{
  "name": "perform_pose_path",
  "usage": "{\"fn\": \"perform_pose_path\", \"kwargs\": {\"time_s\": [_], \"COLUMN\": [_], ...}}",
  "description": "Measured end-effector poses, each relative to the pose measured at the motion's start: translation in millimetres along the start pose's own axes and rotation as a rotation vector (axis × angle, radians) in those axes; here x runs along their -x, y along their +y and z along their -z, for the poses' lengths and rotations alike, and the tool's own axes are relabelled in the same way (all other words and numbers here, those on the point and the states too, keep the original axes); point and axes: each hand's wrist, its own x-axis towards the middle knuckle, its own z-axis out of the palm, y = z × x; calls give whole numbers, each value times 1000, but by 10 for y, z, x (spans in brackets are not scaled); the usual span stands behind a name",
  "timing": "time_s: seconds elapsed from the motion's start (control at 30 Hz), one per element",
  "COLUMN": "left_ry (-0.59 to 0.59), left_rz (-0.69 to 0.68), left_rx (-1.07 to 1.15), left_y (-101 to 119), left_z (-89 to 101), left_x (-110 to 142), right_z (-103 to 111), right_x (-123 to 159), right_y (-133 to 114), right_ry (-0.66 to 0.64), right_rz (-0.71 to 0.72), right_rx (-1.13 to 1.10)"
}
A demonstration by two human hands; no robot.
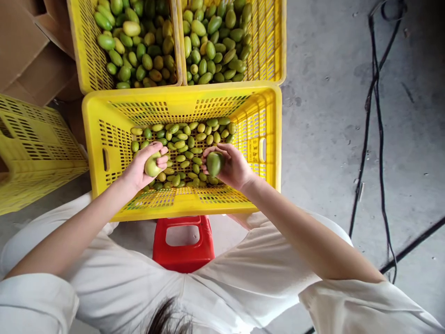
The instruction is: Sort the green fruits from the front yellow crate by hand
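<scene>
My left hand [146,164] is closed around a pale yellow-green fruit [152,165] inside the near yellow crate [181,99]. A darker green fruit [214,163] sits in the curled fingers of my right hand [232,166], over the crate's right half. Both hands hover just above a shallow layer of small green and yellowish fruits [184,146] on the crate's bottom. The crate rests on a red plastic stool [183,241] in front of me.
Behind the near crate stand two fuller yellow crates, one at the left [83,51] and one at the right [274,46]. Another yellow crate [34,148] lies at far left, with brown cardboard [24,46] behind it. Black cables [377,116] run across the concrete floor on the right.
</scene>
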Motion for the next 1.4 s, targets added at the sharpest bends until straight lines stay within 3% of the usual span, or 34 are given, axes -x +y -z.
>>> {"fn": "perform_pose_path", "kwargs": {"time_s": [0.33, 0.43, 0.53, 0.63, 0.83, 0.9, 1.03, 1.13, 1.27, 1.4], "left_ry": [201, 141, -14, -100, 8, 21, -67, -28, 89, 14], "left_rz": [372, 436, 495, 382, 149, 127, 187, 180, 49, -73], "left_rx": [-196, -290, -410, -473, -561, -580, -601, -541, -387, -344], "left_y": [-109, -138, -125, -111, -85, -84, -128, -188, -201, -58], "left_z": [124, 135, 155, 201, 290, 305, 307, 287, 262, 241], "left_x": [-146, -105, -54, -63, -223, -242, -214, -214, -246, -217], "right_z": [136, 137, 80, 23, 26, 40, 30, -9, -40, 17], "right_x": [-112, -94, -65, -43, -29, -27, -5, 23, 31, -4], "right_y": [223, 191, 130, 89, 68, 87, 126, 128, 97, -5], "right_ry": [184, 182, 212, 215, 100, 76, -7, -66, 4, 81], "right_rz": [-118, -148, -84, 31, 76, 31, -81, -64, 8, 160], "right_rx": [47, 87, 115, 98, 192, 255, 378, 457, 425, 210]}}
